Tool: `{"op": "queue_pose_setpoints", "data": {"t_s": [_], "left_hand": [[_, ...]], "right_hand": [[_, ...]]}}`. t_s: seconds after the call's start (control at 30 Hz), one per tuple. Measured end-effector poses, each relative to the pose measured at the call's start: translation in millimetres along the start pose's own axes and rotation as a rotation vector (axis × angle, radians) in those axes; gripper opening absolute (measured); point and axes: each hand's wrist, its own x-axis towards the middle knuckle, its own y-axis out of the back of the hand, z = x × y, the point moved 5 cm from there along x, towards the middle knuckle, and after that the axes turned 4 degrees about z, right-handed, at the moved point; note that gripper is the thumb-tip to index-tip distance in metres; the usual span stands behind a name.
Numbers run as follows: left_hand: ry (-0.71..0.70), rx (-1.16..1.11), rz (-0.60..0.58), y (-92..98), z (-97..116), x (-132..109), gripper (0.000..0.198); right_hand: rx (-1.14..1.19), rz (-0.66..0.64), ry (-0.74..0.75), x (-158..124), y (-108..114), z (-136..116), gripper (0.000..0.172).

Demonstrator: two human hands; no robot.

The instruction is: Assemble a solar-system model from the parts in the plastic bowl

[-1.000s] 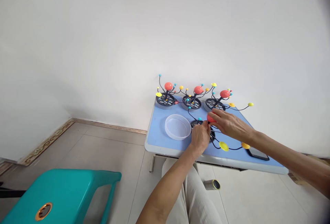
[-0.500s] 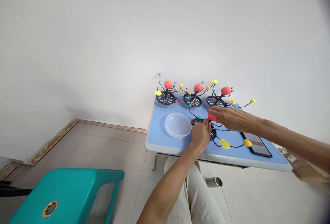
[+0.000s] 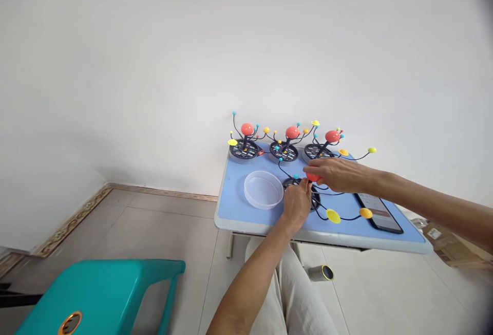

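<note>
A solar system model (image 3: 316, 202) with a round black base stands near the front of the blue table (image 3: 234, 211). My right hand (image 3: 334, 173) is closed over its red ball (image 3: 312, 177) from above. Just below the ball, my left hand (image 3: 298, 200) pinches the dark central post; the fingertips of both hands nearly meet. Curved black arms spread from the post, carrying a yellow ringed planet (image 3: 333, 216), an orange ball (image 3: 365, 213) and small blue balls. My hands cover much of the base and post.
Three similar models with red balls (image 3: 247, 129) line the table's back edge by the wall. A clear round lid (image 3: 264, 190) lies left of my hands, a phone (image 3: 380, 213) to the right. A turquoise stool (image 3: 96, 289), a metal cup (image 3: 321, 273) and a cardboard box (image 3: 447, 245) are on the floor.
The view has shifted slightly, so the table and models sit a little further left. Both hands keep their places on the red ball and post.
</note>
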Motion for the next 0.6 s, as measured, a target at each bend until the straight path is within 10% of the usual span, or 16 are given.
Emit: {"op": "queue_pose_setpoints", "data": {"t_s": [0.6], "left_hand": [[0.05, -0.028, 0.011, 4.7, 0.9, 0.1, 0.032]], "right_hand": [[-0.206, -0.034, -0.006, 0.1, -5.7, -11.8, 0.012]]}}
